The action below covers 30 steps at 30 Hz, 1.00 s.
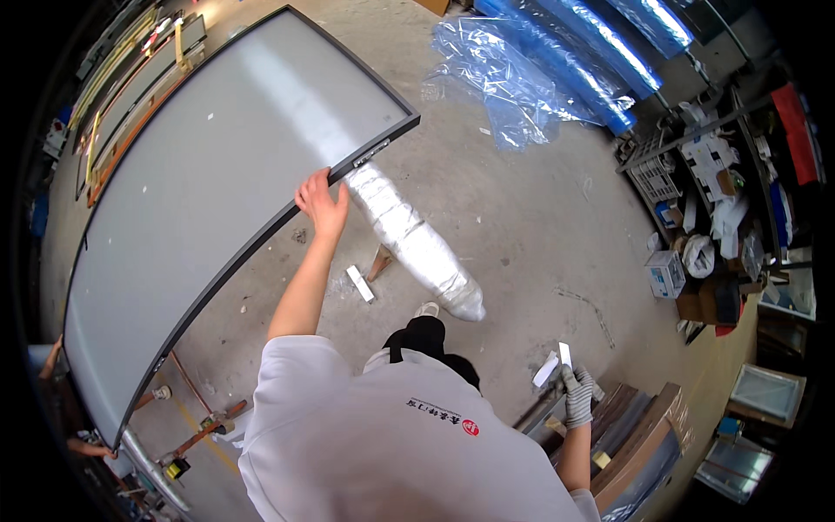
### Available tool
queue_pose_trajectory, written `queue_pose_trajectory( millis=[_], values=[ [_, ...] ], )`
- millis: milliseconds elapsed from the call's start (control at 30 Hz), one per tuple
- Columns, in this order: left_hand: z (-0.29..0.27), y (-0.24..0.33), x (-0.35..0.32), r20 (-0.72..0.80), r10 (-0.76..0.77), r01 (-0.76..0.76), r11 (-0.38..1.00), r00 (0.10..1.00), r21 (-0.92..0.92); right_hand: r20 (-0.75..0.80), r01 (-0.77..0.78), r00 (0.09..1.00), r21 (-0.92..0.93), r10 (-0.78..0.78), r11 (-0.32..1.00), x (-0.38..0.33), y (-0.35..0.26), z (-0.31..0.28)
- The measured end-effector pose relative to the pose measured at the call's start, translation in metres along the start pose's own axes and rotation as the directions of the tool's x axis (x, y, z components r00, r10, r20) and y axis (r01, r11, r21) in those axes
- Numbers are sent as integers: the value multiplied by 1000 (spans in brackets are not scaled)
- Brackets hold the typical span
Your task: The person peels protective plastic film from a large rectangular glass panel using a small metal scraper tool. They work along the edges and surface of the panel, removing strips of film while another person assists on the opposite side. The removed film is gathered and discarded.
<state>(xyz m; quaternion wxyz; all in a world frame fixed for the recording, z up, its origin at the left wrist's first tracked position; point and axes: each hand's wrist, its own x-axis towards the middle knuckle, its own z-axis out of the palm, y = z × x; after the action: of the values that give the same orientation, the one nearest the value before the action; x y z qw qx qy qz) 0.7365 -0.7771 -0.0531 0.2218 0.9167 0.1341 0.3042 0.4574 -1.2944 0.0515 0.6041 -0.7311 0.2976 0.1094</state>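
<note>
The left hand [320,202] is bare and grasps the dark frame edge of a large grey panel [209,191], fingers curled over the rim near the panel's right corner. The panel stands tilted above the concrete floor [522,217], stretching from that corner down toward the lower left, where its far end meets some clamps [204,431] by a yellow floor line.

The right hand [576,393] wears a grey knit glove and closes around small white strips [553,364], held over a stack of dark frames [635,426] at the lower right.

Just beyond the left hand a long silver-wrapped bundle [413,244] lies on the floor, with a small white block [359,283] beside it. Crumpled blue plastic film [522,78] lies at the far edge. A cluttered shelf [722,174] stands along the right side, with a small box [665,272] in front of it.
</note>
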Motion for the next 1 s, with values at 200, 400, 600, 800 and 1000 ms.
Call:
queue_pose_trajectory(
  millis=[200,400,600,800,1000],
  values=[
    [40,81,22,106,-42,30,993,994,118,10,-284,958,-55,285,957,146,19,-96],
    [56,101,29,95,-131,100,955,987,280,91,-270,940,-387,328,882,378,-32,-150],
    [65,139,32,-8,-366,347,873,930,344,421,279,897,-295,-138,914,602,-269,-6],
    [100,211,19,-65,-475,470,879,877,-80,711,574,653,-240,-260,783,644,-401,222],
    [179,192,30,477,-856,361,-388,198,-848,823,678,558,-379,-106,630,663,-429,384]
  ],
)
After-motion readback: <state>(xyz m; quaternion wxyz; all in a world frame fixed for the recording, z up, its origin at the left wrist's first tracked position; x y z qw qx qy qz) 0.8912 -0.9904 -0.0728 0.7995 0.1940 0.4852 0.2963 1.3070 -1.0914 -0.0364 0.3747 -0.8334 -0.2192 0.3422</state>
